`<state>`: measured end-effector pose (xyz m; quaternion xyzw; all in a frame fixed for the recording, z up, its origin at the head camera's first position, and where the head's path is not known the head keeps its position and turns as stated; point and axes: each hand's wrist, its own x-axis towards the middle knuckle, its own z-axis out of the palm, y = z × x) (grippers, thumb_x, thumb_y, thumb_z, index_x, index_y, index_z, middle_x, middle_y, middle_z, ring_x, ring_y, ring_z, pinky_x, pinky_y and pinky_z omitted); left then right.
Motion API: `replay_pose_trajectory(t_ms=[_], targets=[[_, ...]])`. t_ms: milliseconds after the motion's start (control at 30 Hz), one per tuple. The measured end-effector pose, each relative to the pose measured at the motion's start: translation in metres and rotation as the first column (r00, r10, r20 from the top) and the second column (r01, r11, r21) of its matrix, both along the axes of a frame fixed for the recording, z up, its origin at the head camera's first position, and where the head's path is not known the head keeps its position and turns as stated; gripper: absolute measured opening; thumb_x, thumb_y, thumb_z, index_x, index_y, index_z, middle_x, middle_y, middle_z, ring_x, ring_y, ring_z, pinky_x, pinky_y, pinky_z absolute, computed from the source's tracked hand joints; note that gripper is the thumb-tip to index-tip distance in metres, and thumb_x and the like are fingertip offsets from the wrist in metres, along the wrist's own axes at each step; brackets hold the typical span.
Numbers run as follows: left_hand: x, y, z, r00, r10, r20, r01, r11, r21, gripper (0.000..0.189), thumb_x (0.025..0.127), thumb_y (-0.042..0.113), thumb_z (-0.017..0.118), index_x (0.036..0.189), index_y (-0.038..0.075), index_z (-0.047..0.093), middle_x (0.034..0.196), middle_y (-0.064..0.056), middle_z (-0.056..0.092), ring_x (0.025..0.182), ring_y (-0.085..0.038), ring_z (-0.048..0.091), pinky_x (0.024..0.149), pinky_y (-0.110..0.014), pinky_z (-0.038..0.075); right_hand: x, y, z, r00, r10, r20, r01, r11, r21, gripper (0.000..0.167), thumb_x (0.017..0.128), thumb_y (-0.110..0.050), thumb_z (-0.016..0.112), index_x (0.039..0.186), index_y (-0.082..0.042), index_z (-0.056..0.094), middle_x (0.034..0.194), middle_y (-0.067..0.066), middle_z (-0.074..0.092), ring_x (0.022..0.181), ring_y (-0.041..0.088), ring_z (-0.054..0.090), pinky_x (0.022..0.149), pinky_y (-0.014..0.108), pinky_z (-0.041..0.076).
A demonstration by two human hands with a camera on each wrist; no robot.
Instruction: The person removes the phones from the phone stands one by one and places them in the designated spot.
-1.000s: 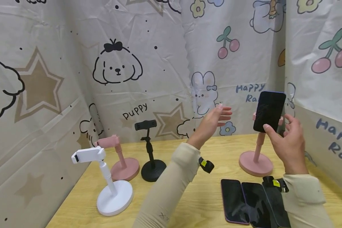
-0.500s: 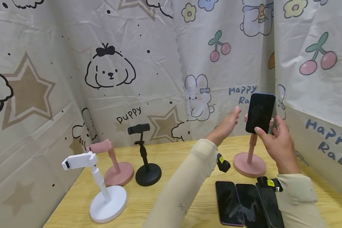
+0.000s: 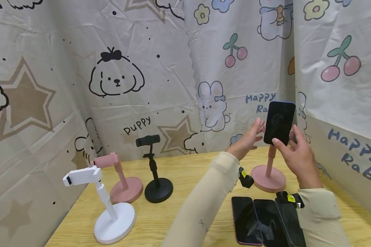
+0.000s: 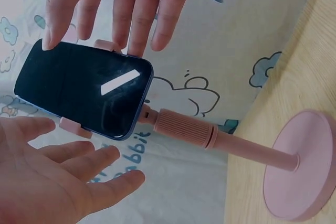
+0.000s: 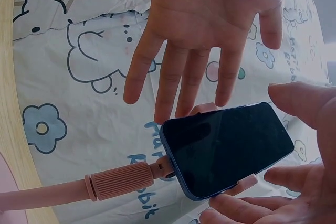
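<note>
A black-screened phone (image 3: 279, 122) sits upright and slightly tilted in the clamp of a pink phone stand (image 3: 269, 178); pink clamp arms show at both long sides. My left hand (image 3: 249, 137) is at the phone's left side with fingers extended, fingertips right at its edge in the right wrist view. Opposite it, my right hand (image 3: 298, 151) has fairly straight fingers beside the right clamp arm (image 5: 247, 182). Its thumb overlaps the phone's bottom in the head view, but stands apart from the phone in the right wrist view. The clamp's back is hidden behind the phone.
Three dark phones (image 3: 245, 219) lie side by side at the front right, partly under the right sleeve. On the left stand a white phone stand (image 3: 114, 223), another pink stand (image 3: 126, 190) and a black stand (image 3: 158, 189). A printed curtain (image 3: 170, 85) surrounds the wooden table (image 3: 201, 175).
My left hand has moved right, up to the phone's left side. The right hand stays at the phone's lower right. The head view has shifted a little to the right.
</note>
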<state>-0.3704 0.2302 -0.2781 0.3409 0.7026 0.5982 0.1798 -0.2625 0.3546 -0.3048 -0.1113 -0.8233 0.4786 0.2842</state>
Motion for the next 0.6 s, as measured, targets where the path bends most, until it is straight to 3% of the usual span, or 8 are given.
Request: replay_pose_trajectory(t_ms=[100, 333, 600], targets=[[-0.0005, 0.0019, -0.0004, 1.0, -0.018, 0.012, 0.018, 1.0, 0.006, 0.067, 0.099, 0.062, 0.012, 0.153, 0.025, 0.025, 0.156, 0.002, 0.031, 0.138, -0.028, 0.036, 0.108, -0.052, 0.033, -0.0003, 0.0015, -0.0005, 1.0, 0.008, 0.0, -0.008, 1.0, -0.003, 0.091, 0.091, -0.054, 0.058, 0.156, -0.024, 0.0, 0.161, 0.01, 0.007, 0.141, 0.045, 0.019, 0.096, 0.07, 0.03], [-0.0005, 0.0029, -0.0006, 1.0, -0.009, 0.03, 0.009, 1.0, -0.01, 0.064, 0.098, 0.063, 0.016, 0.152, 0.031, 0.027, 0.155, 0.004, 0.031, 0.135, -0.025, 0.041, 0.102, -0.045, 0.042, -0.001, 0.005, -0.003, 1.0, 0.029, 0.007, -0.029, 1.0, -0.011, 0.091, 0.092, -0.052, 0.057, 0.156, -0.021, 0.001, 0.16, 0.014, 0.008, 0.14, 0.046, 0.019, 0.097, 0.069, 0.03], [-0.0019, 0.0014, 0.001, 0.999, -0.016, 0.035, 0.017, 1.0, -0.007, 0.062, 0.099, 0.062, 0.017, 0.152, 0.031, 0.03, 0.15, -0.004, 0.04, 0.133, -0.025, 0.044, 0.098, -0.044, 0.046, -0.0006, 0.0066, -0.0021, 0.997, 0.079, 0.011, -0.078, 0.995, -0.058, 0.091, 0.092, -0.051, 0.058, 0.156, -0.02, 0.0, 0.158, 0.022, 0.012, 0.141, 0.047, 0.018, 0.102, 0.068, 0.025]])
